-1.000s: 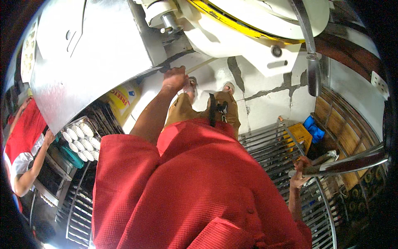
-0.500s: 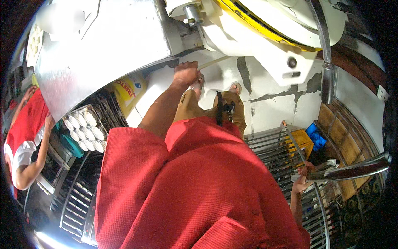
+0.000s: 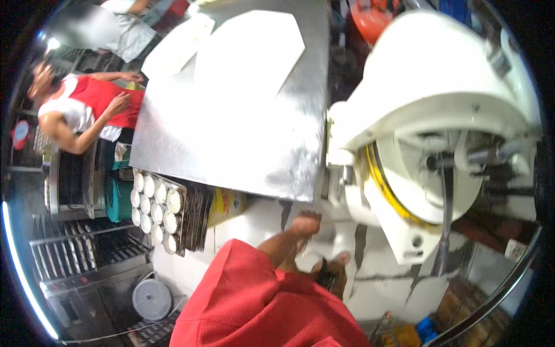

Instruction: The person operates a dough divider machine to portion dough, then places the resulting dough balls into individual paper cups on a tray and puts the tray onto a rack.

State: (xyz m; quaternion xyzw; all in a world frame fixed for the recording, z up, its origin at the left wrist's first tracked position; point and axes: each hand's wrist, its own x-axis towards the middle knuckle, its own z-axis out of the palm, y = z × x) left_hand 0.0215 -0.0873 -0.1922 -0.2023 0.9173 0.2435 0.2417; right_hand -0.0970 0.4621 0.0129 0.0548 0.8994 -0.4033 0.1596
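Observation:
My left hand [image 3: 305,224] is closed in a fist, low beyond my red apron [image 3: 272,301], over the white tiled floor [image 3: 381,295]. A thin pale stick [image 3: 337,221] juts out of the fist to the right. Just beyond the hand is the near edge of a steel table [image 3: 231,165]. To its right stands a large cream-white machine [image 3: 399,121] with a yellow-rimmed bowl [image 3: 386,194] and a dark curved bar. My right hand is out of view.
A stack of dark trays [image 3: 199,217] holds white fluted cups [image 3: 156,214] on top, beside a yellow sack [image 3: 222,205]. A co-worker in a red apron [image 3: 110,101] stands left of the table. A lidded grey bucket [image 3: 152,299] and dark racks [image 3: 75,248] are lower left.
My view has swung up and left, so more of the table, co-worker and machine shows. My right hand, earlier closed by the metal rack, has left view. My left hand stays closed.

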